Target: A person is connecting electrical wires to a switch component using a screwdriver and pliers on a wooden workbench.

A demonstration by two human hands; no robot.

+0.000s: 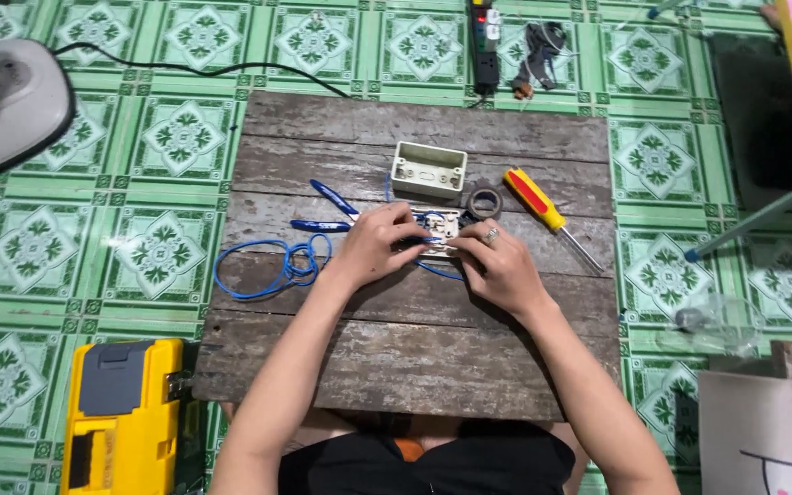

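Socket plate (440,225) lies flat, long axis left-right, between both hands.

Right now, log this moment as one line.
left hand: on white switch plate | right hand: same | coiled blue wire: left | yellow-red screwdriver: right

small white switch plate (439,226) mostly covered by both hands, wiring too tiny to make out | yellow plastic toolbox (124,417) chopped by bottom edge | round grey fan base (9,103) cut off left
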